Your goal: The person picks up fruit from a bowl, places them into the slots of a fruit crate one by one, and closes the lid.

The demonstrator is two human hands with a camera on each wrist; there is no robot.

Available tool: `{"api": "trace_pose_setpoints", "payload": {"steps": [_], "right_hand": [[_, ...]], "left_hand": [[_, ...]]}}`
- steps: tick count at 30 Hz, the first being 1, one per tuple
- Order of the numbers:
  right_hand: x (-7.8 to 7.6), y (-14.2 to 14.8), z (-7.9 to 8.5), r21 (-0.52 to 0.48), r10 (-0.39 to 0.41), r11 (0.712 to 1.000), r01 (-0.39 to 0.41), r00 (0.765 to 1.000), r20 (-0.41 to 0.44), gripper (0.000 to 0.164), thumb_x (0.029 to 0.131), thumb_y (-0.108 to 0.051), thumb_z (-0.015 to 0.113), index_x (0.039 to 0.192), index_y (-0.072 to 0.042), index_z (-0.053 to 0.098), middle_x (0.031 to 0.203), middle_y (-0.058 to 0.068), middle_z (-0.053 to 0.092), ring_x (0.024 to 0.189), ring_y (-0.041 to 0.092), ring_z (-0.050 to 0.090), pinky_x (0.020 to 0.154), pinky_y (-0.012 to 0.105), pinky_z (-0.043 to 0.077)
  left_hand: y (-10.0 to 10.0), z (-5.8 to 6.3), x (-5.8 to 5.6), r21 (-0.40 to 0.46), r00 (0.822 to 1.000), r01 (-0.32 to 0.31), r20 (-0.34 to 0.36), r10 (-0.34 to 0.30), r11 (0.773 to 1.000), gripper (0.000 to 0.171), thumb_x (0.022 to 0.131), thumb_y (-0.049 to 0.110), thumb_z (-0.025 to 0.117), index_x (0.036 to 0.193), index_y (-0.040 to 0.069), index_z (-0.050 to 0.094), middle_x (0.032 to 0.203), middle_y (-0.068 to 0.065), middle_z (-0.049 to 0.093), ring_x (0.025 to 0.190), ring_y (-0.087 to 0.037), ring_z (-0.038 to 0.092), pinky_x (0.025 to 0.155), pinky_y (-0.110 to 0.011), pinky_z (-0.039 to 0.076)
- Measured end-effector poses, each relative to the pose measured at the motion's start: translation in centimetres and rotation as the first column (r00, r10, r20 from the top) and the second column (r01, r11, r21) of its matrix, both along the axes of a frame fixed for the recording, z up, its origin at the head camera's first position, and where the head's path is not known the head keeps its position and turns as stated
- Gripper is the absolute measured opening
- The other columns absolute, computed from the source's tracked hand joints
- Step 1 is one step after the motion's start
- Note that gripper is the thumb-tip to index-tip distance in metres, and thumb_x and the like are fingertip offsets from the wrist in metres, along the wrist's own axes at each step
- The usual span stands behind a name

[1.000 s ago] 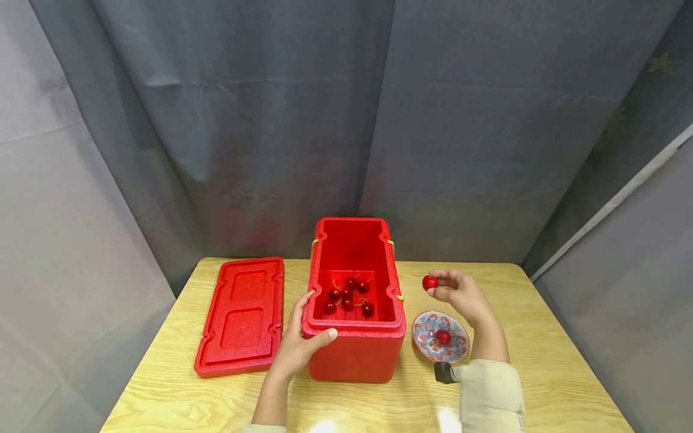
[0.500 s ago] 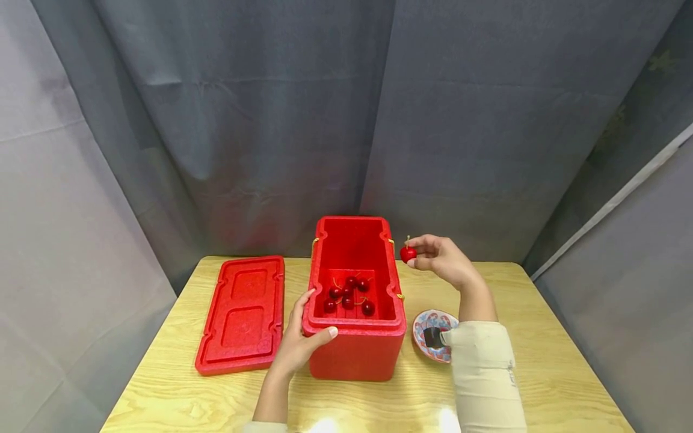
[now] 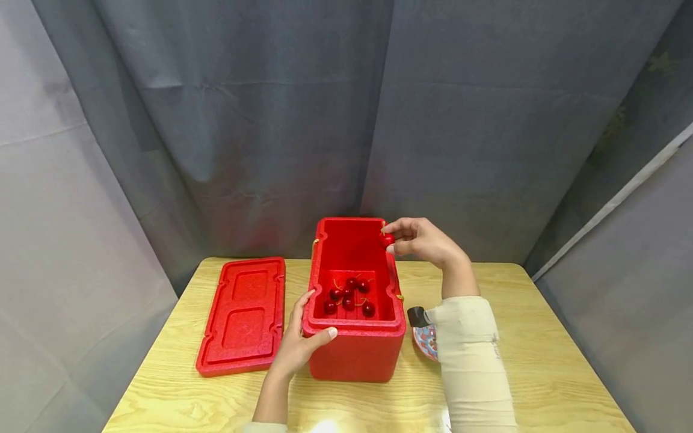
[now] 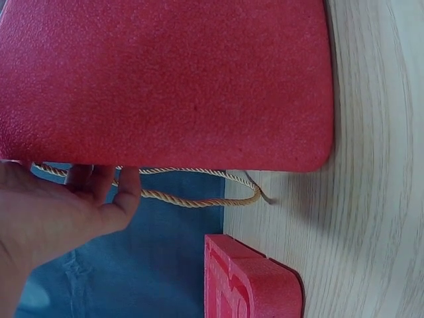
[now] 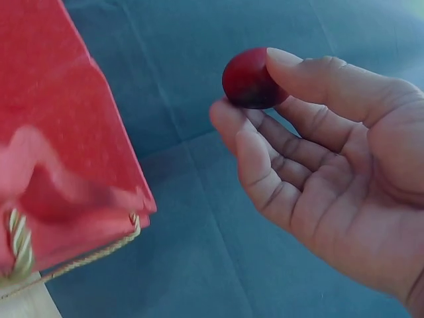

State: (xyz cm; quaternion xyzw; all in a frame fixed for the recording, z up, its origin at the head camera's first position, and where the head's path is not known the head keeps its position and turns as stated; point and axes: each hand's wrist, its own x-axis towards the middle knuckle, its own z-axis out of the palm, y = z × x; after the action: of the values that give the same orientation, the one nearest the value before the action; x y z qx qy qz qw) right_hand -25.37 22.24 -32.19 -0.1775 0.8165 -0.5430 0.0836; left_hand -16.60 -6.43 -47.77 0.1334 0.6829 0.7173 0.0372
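Observation:
My right hand [image 3: 425, 242] pinches a red cherry [image 3: 387, 240] between thumb and fingertips, at the far right rim of an open red foam box [image 3: 352, 356]. The same cherry [image 5: 246, 83] shows dark red on its underside in the right wrist view. Several dark cherries [image 3: 349, 304] with stems lie on the floor of the box. At the box's near left corner my left hand [image 3: 298, 349] holds the rim, thumb along the front and fingers on the left side. Below my right forearm a blue and red patterned bowl [image 3: 425, 340] is partly hidden.
Left of the box, a red foam lid [image 3: 246, 316] lies flat on the wooden table [image 3: 178, 397]. A yellow rope handle [image 4: 179, 200] hangs along the box's side in the left wrist view. Grey curtains [image 3: 271, 120] stand behind the table.
My right hand has carried the cherry from beside the bowl up and left to the box's far right rim. My sleeve now covers much of the bowl. The left hand keeps its place.

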Motion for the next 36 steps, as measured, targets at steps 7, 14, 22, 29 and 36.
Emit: {"api": "trace_pose_setpoints", "payload": {"steps": [7,14,22,29,36], "right_hand": [[-1.4,-2.0,0.8,0.002,0.052,0.999,-0.052,0.999,0.013,0.035,0.081,-0.002,0.068,0.114,0.004,0.058,0.102,0.016,0.061,0.085,0.027,0.057,0.079,0.043,0.050],[-3.0,-3.8,-0.2,-0.018,0.085,0.996,-0.084,0.992,0.093,0.032,0.081,-0.001,0.068,0.112,0.002,0.060,0.105,0.015,0.060,0.086,0.025,0.058,0.076,0.037,0.051],[-4.3,-5.2,-2.3,-0.076,0.041,0.997,-0.026,0.979,0.202,0.034,0.083,-0.001,0.066,0.116,0.000,0.060,0.110,0.012,0.059,0.086,0.024,0.058,0.072,0.035,0.051],[-5.4,-5.6,-4.6,-0.075,0.015,0.997,0.010,0.947,0.320,0.034,0.083,0.000,0.065,0.116,-0.002,0.062,0.118,0.019,0.056,0.087,0.024,0.057,0.077,0.039,0.051],[-5.6,-5.8,-5.1,-0.086,-0.032,0.994,0.070,0.925,0.378,0.038,0.082,0.002,0.065,0.120,0.000,0.060,0.115,0.020,0.058,0.087,0.027,0.058,0.085,0.046,0.048]], "left_hand": [[-0.2,2.4,0.9,-0.002,1.000,0.013,0.008,-0.013,1.000,0.084,0.078,0.011,0.073,0.145,0.016,0.023,0.144,-0.016,0.029,0.119,-0.029,0.043,0.090,-0.036,0.043],[0.1,3.0,1.2,-0.033,1.000,-0.010,0.015,0.011,0.999,0.083,0.078,0.013,0.074,0.145,0.017,0.025,0.143,-0.014,0.027,0.122,-0.033,0.040,0.090,-0.036,0.043],[0.6,2.5,1.1,-0.050,0.999,-0.040,-0.008,0.040,0.998,0.083,0.077,0.014,0.074,0.145,0.018,0.026,0.142,-0.013,0.025,0.123,-0.035,0.038,0.091,-0.038,0.042],[0.7,2.7,1.0,-0.036,1.000,-0.026,-0.006,0.026,0.999,0.082,0.078,0.012,0.072,0.145,0.017,0.025,0.141,-0.014,0.027,0.119,-0.031,0.043,0.087,-0.036,0.045],[0.4,2.7,0.7,-0.035,1.000,-0.005,-0.012,0.004,0.999,0.083,0.078,0.011,0.072,0.145,0.015,0.023,0.140,-0.013,0.028,0.119,-0.030,0.042,0.088,-0.036,0.045]]}}
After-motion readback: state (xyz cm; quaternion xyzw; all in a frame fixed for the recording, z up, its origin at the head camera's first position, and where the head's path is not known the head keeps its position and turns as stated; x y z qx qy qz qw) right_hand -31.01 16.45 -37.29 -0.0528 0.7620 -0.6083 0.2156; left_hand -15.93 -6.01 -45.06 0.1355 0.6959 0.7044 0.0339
